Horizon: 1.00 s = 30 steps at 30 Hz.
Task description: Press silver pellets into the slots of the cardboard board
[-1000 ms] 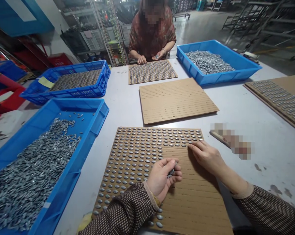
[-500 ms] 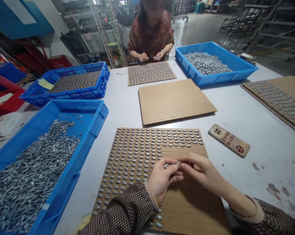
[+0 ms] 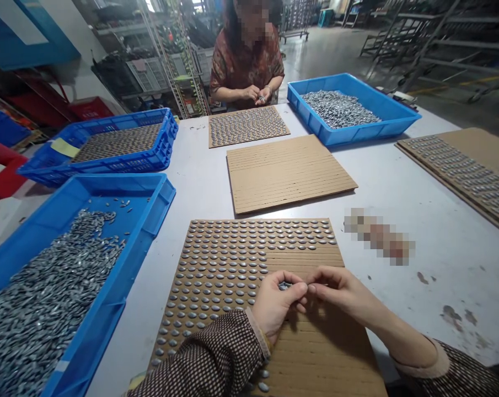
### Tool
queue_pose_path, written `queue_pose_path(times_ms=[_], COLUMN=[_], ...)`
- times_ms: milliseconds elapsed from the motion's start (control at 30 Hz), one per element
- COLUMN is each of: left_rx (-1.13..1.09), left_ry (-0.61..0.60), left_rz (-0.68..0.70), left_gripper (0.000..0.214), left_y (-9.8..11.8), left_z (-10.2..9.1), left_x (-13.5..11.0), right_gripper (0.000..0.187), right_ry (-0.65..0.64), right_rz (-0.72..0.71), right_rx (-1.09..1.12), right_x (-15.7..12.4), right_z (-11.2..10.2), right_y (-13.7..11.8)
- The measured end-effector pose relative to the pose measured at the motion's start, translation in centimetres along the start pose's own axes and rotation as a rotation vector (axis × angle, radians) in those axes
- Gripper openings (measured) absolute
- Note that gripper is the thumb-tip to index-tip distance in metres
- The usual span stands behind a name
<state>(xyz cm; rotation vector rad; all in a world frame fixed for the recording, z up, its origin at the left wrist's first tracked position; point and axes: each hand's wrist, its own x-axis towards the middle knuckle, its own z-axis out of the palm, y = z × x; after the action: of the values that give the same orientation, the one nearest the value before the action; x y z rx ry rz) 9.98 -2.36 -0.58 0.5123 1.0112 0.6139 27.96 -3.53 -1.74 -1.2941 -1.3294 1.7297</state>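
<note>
A slotted cardboard sheet (image 3: 315,353) lies in front of me, its upper and left parts filled with rows of small oval metal pieces (image 3: 232,248). My left hand (image 3: 276,303) is cupped over the sheet's middle, closed round a few metal pieces (image 3: 284,285). My right hand (image 3: 340,292) meets it fingertip to fingertip, its fingers pinched together at the left thumb; what it pinches is too small to make out.
A blue tray (image 3: 150,204) heaped with loose metal pieces sits at my left, a blue crate (image 3: 158,149) behind it. An empty slotted cardboard (image 3: 286,171) lies mid-table. Another blue tray (image 3: 398,118) and a filled sheet (image 3: 460,171) are at right. A person (image 3: 245,60) works opposite.
My right hand left the sheet's right side and came over to my left hand, fingertips now touching. The view drifted slightly left.
</note>
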Motion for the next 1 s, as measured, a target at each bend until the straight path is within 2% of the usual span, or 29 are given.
queue_pose_path(times_ms=[133,267,333,433,533,767,1000], left_rx=[-0.014,-0.137,-0.197,-0.23,-0.233,-0.205,-0.208], left_ry=[0.007,0.064,0.097,0.109,0.093,0.027,0.068], left_rz=[0.026,-0.024,-0.059,-0.09,-0.097,-0.093,-0.103], left_gripper=[0.033,0.018,0.017,0.021,0.015,0.009,0.016], left_y=[0.0,0.2,0.4,0.6,0.5,0.3,0.4], left_z=[0.5,0.8,0.8,0.9,1.0,0.9,0.8], left_x=[0.4,0.6,0.5,0.1,-0.3,-0.2,-0.4], right_gripper=[0.022,0.016,0.015,0.018,0.02,0.024,0.023], right_ry=[0.084,0.409,0.507,0.513,0.518,0.479,0.471], right_rz=[-0.099,-0.387,-0.495,-0.6,-0.653,-0.613,-0.591], right_rx=[-0.11,-0.538,-0.742,-0.961,-1.09,-1.358,-1.429], right_x=[-0.2,0.6,1.4,2.6,3.2,3.0,3.1], right_z=[-1.2,-3.8,-5.2,-6.4,-6.7,-6.8,-6.7], right_y=[0.6,1.4,2.1,3.1,3.7,3.3,3.4])
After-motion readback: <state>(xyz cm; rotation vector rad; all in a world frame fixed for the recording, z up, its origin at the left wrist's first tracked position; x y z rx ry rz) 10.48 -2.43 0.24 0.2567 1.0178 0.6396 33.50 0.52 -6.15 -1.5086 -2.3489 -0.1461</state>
